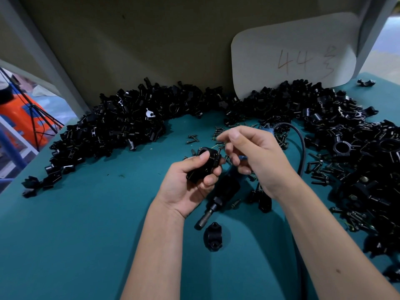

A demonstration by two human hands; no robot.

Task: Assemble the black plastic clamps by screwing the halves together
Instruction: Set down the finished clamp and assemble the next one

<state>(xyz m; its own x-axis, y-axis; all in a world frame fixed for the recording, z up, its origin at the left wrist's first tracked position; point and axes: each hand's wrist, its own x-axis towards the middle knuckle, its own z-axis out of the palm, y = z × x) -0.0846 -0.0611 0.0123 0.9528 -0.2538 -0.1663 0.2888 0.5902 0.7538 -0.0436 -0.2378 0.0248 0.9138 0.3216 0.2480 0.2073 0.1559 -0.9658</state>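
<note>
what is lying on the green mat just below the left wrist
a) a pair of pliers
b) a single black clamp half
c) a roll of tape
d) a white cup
b: a lone black clamp half with two screw holes lies on the green mat below the left hand, next to the tip of the powered screwdriver.

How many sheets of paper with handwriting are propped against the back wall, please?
1. The white sheet leans against the beige back wall at upper right, behind the right-hand pile of black clamp parts. None other shows, though the piles could hide something.
</note>
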